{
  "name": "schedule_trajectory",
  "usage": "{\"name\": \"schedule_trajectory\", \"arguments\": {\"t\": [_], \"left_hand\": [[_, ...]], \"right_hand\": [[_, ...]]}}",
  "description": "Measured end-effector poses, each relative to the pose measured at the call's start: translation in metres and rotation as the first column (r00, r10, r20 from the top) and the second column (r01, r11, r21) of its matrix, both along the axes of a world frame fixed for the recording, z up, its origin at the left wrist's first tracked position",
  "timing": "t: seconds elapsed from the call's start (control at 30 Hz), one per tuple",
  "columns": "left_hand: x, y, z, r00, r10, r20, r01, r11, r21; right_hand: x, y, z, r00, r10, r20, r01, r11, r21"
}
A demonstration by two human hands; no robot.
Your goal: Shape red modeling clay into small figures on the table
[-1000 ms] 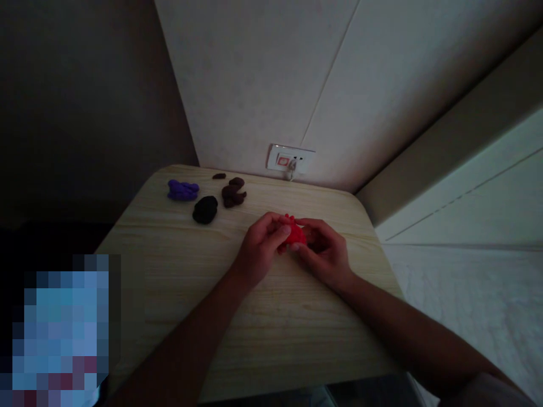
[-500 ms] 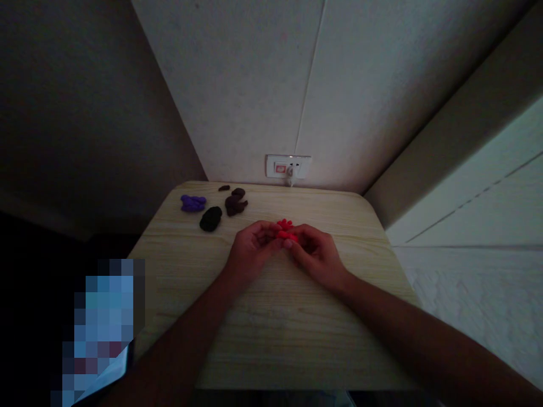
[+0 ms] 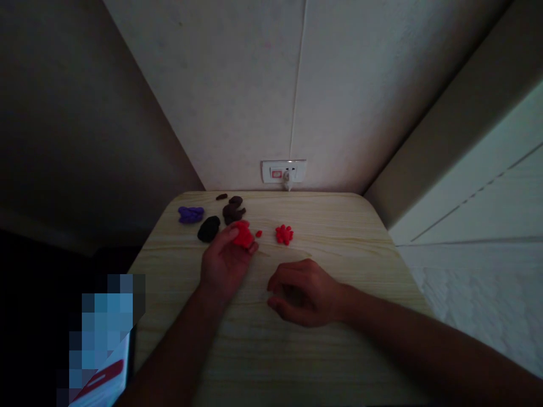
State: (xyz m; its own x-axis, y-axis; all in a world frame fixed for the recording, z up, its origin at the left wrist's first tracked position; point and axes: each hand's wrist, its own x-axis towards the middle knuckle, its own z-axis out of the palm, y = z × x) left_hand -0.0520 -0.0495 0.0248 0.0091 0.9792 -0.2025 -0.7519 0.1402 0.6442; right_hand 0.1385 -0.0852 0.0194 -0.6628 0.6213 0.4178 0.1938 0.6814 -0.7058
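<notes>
My left hand [image 3: 227, 263] is closed on a lump of red modelling clay [image 3: 243, 234], held between thumb and fingers over the left-middle of the table. Just right of that lump is a small red clay bit [image 3: 258, 233]. A knobbly, flower-shaped red clay piece [image 3: 284, 234] lies farther right on the wood. Nearer to me, my right hand [image 3: 303, 293] is curled with a gap between thumb and forefinger, and nothing shows in it. Close to my left hand lie a black clay lump [image 3: 208, 229] and brown clay pieces [image 3: 233, 212], partly covered by the red lump.
Purple clay [image 3: 190, 214] and a thin brown scrap [image 3: 222, 196] lie at the back left of the wooden table [image 3: 335, 226]. A wall socket [image 3: 283, 171] with a plug is behind the table. At lower left is a lit, partly blurred screen [image 3: 104, 379].
My hands have parted. The left has moved left with the red clay lump; the right has drawn back toward me, off the clay. The flower-shaped piece now shows whole on the table.
</notes>
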Motion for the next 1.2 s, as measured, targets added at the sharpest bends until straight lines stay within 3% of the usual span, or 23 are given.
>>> {"name": "schedule_trajectory", "arguments": {"t": [0.23,0.33,0.43,0.5,0.6,0.67,0.8,0.97,1.1,1.2], "left_hand": [[0.001,0.005,-0.006,0.995,0.003,-0.104,0.009,0.994,0.112],[0.001,0.004,-0.01,0.986,-0.009,-0.169,0.035,0.987,0.156],[0.004,0.001,-0.015,0.946,-0.085,-0.311,0.145,0.974,0.176],[0.005,-0.002,-0.017,0.88,-0.173,-0.442,0.277,0.944,0.182],[0.008,-0.007,-0.017,0.767,-0.314,-0.56,0.455,0.881,0.13],[0.008,-0.01,-0.016,0.745,-0.372,-0.554,0.498,0.862,0.093],[0.007,-0.012,-0.015,0.769,-0.348,-0.536,0.45,0.891,0.067],[0.005,-0.012,-0.018,0.778,-0.286,-0.559,0.388,0.919,0.07],[0.006,-0.012,-0.019,0.763,-0.235,-0.602,0.375,0.92,0.116],[0.008,-0.012,-0.018,0.733,-0.231,-0.64,0.395,0.91,0.125]], "right_hand": [[0.0,0.001,0.002,0.999,0.009,0.044,-0.005,0.997,-0.081],[0.002,0.004,0.002,0.996,-0.084,0.037,0.089,0.983,-0.162],[0.005,0.008,0.002,0.964,-0.267,-0.015,0.25,0.918,-0.309],[0.007,0.011,0.001,0.937,-0.343,-0.074,0.292,0.88,-0.375],[0.009,0.014,-0.001,0.935,-0.334,-0.116,0.267,0.882,-0.387],[0.009,0.015,-0.002,0.942,-0.32,-0.1,0.26,0.886,-0.384],[0.007,0.013,-0.003,0.943,-0.323,-0.078,0.265,0.873,-0.41],[0.005,0.012,-0.005,0.919,-0.358,-0.166,0.243,0.845,-0.476],[0.003,0.014,-0.007,0.878,-0.416,-0.235,0.221,0.789,-0.573],[0.0,0.015,-0.008,0.853,-0.426,-0.302,0.125,0.728,-0.674]]}}
